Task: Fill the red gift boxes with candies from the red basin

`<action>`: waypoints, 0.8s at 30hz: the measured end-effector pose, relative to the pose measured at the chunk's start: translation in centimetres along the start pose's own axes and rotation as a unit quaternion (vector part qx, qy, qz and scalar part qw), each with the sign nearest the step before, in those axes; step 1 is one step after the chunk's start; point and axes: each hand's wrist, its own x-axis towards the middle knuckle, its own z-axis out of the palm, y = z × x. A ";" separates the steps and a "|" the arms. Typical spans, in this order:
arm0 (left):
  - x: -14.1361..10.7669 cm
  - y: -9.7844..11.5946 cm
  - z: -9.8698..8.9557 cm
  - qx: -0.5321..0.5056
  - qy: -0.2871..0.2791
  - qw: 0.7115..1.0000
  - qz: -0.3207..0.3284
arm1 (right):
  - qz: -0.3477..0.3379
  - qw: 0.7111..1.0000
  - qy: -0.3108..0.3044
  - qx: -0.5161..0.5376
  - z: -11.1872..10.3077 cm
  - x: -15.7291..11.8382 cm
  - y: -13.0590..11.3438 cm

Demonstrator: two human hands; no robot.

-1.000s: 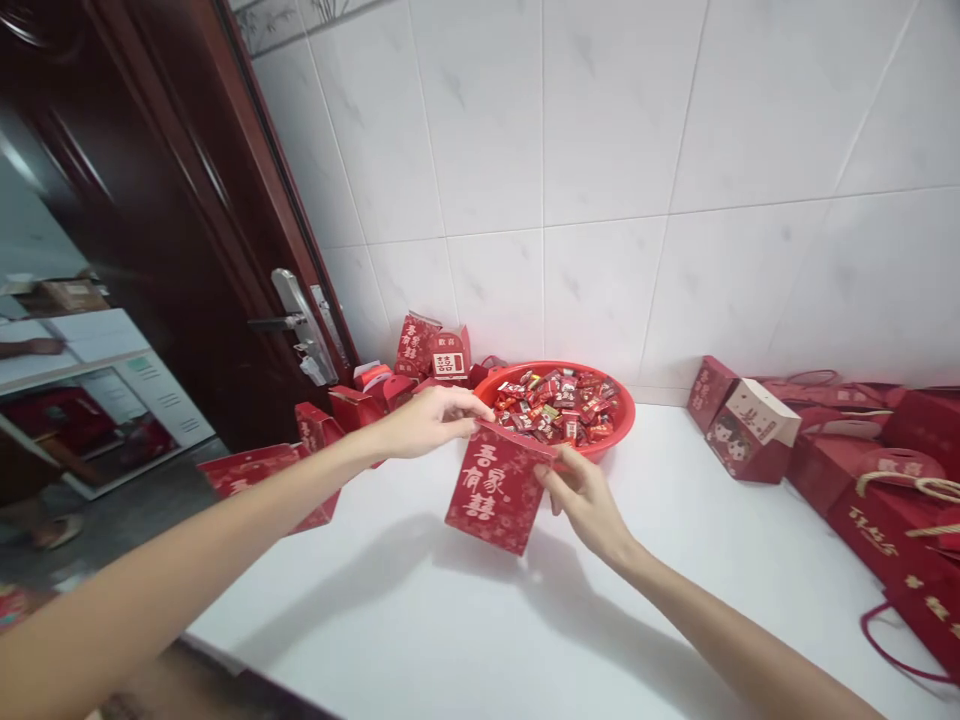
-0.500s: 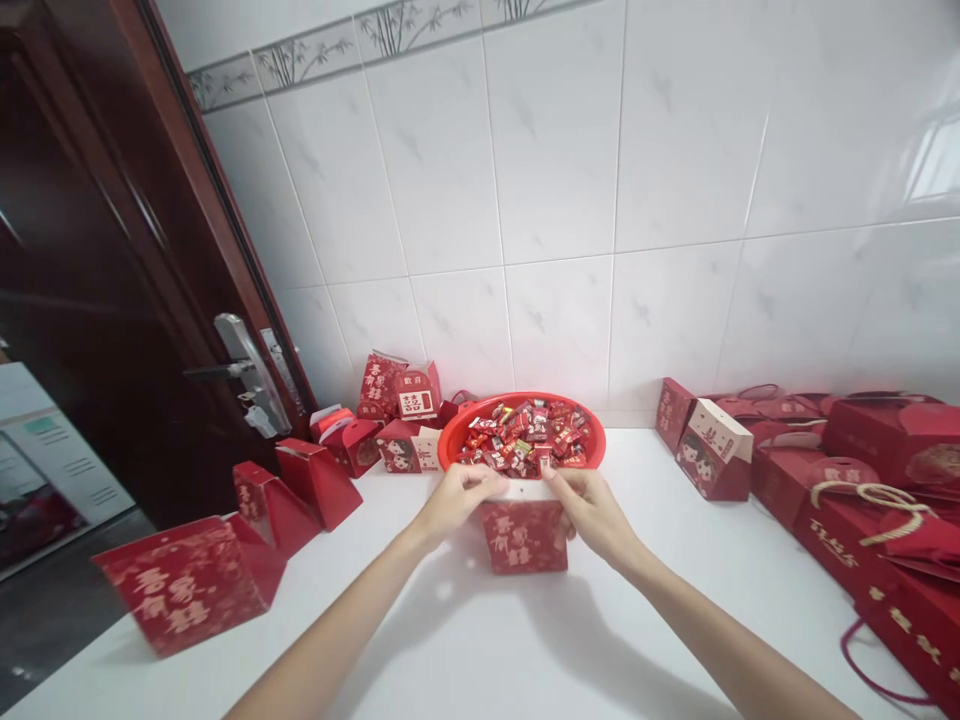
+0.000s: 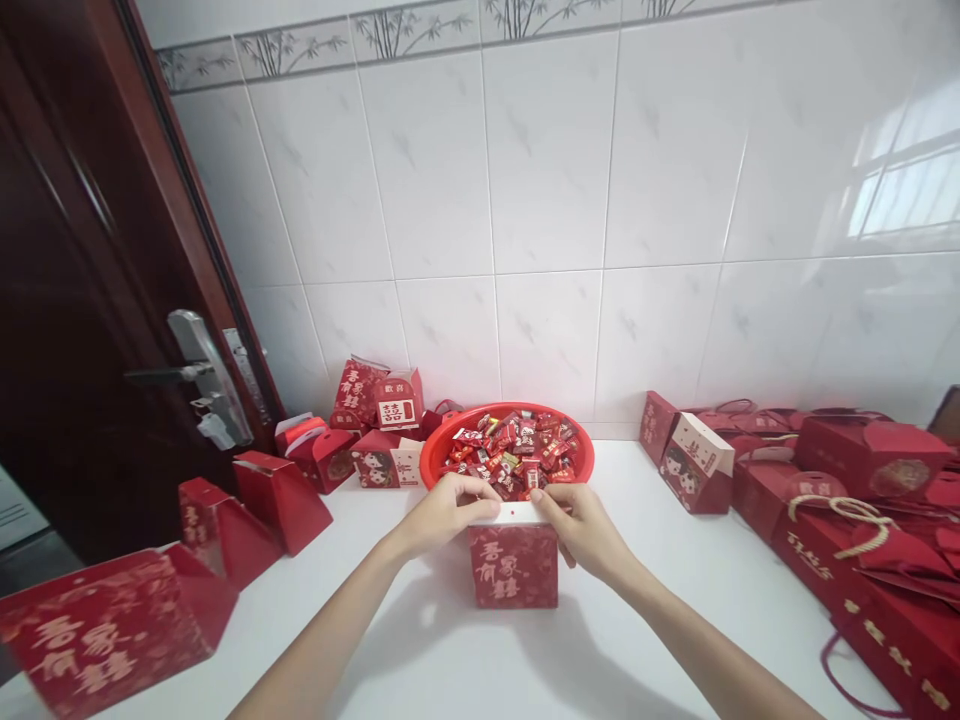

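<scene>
A small red box [image 3: 514,568] with pale characters and a white top strip stands upright on the white table, in front of a red basin [image 3: 433,462] of wrapped candies [image 3: 517,445]. My left hand [image 3: 450,515] pinches the left end of the box's top edge between thumb and fingers. At the right end of the same edge, my right hand [image 3: 585,520] is closed on it, with some fingers behind the box. The inside of the box is hidden.
Several red boxes [image 3: 281,500] stand at the left, and more [image 3: 397,402] are by the wall. Two boxes [image 3: 696,465] lean together right of the basin. Large red gift boxes with cords [image 3: 832,560] fill the right side. A dark door [image 3: 82,250] is at the left.
The view has shifted, so the box and both hands appear slightly lower. The box's front now faces the camera more squarely, and both hands still hold its top edge.
</scene>
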 end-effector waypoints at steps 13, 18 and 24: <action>0.2 -0.9 -0.6 -0.039 -0.017 0.999 0.026 | 0.047 0.997 -0.055 -0.014 -1.0 -0.4 -0.9; 2.7 -1.5 -2.5 0.014 0.021 0.999 0.047 | -0.009 0.999 0.024 -0.042 -2.9 1.0 -2.8; 7.1 -3.9 -4.0 0.247 -0.031 0.968 -0.039 | -0.026 0.996 0.081 -0.027 -3.1 6.4 -2.2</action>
